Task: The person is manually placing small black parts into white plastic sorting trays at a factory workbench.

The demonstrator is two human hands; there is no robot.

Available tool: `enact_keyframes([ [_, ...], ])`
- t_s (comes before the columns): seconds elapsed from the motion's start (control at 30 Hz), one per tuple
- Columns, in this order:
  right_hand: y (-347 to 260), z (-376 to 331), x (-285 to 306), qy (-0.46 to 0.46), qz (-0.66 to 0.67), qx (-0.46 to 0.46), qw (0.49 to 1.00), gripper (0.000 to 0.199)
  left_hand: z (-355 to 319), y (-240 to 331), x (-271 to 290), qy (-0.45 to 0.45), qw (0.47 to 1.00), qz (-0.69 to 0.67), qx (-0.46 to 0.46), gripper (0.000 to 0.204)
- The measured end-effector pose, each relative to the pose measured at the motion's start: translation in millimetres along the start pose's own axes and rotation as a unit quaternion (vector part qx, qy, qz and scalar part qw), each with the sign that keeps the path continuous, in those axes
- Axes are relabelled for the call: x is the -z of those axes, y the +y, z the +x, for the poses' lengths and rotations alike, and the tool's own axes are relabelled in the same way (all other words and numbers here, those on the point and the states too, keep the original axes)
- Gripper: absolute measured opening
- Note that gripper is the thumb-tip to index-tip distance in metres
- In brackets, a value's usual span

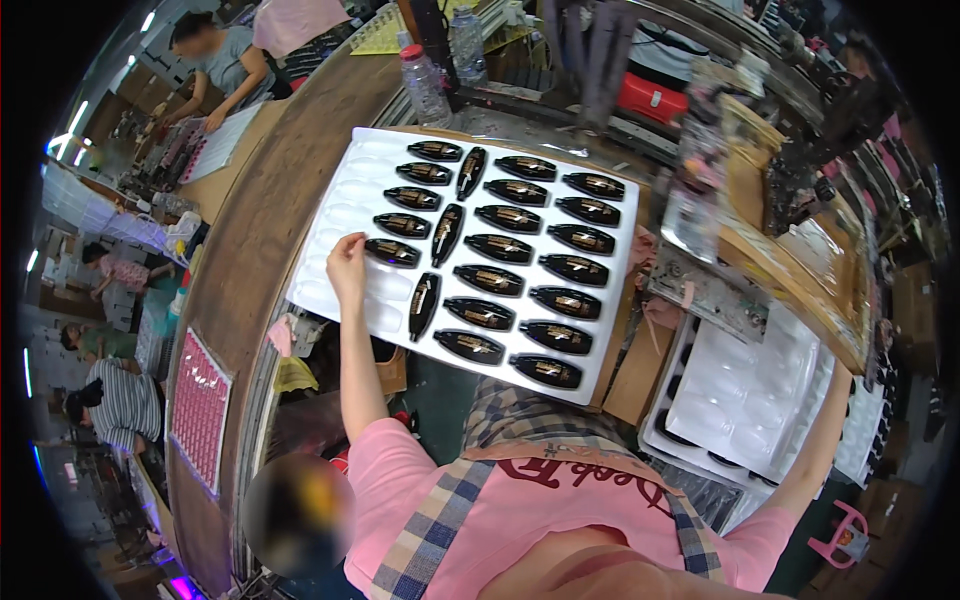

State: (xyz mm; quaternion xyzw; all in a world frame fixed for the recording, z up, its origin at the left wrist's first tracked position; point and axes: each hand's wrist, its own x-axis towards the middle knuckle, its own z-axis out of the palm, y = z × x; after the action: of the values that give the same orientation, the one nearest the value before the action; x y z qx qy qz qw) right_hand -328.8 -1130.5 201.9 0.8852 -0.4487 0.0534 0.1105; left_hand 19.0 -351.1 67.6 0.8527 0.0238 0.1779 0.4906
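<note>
Holds the bare left hand [347, 270] at the left part of a broad white moulded plastic tray [340, 205], just at the left end of a glossy black, gold-marked piece [392, 252] with tapered ends — lowest in the leftmost column of five. Has its fingers [357, 241] drawn together at the tips; cannot tell whether clamped on the piece or merely beside it. Stretches the bare right arm [818, 430] out and up toward a yellowish wooden frame [790, 275], with the right hand hidden behind; cannot tell the state of its fingers.

Has the tray spread in front of the body, beyond a blue-and-cream checked apron [515, 410]. Carries in it, right of that column, three similar black pieces [446, 235] turned lengthwise, then two columns of seven black pieces [565, 303] laid crosswise. Shows pale, shallow, rounded hollows along the tray's left side.

Runs to the left into a long brown wooden tabletop [265, 190], with a pink patterned sheet [200, 412] on its lower stretch. Includes, past the tray's far edge, a clear plastic bottle [426, 95] with a red cap; at lower right — near the right arm — stacked white plastic trays [740, 405].
</note>
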Motion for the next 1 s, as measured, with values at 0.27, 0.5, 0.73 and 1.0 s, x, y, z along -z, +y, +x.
enact_keyframes([
  [0.27, -20, 12, 20, -0.033, 0.032, -0.032, 0.998, 0.045, -18, 149, -40, 0.055, 0.98, -0.11, -0.157, 0.018],
  [0.5, -42, -14, 19, 0.086, 0.414, 0.083, 0.902, 0.032, -55, 257, -119, -0.223, 0.932, -0.165, -0.233, 0.021],
  [0.73, -126, -119, 69, -0.027, 0.521, 0.197, 0.83, 0.039, -66, 297, -216, -0.285, 0.855, -0.143, -0.41, 0.02],
  [1.0, -252, -157, 147, -0.055, 0.463, 0.295, 0.834, 0.035, -39, 330, -168, -0.411, 0.785, -0.441, -0.141, 0.021],
])
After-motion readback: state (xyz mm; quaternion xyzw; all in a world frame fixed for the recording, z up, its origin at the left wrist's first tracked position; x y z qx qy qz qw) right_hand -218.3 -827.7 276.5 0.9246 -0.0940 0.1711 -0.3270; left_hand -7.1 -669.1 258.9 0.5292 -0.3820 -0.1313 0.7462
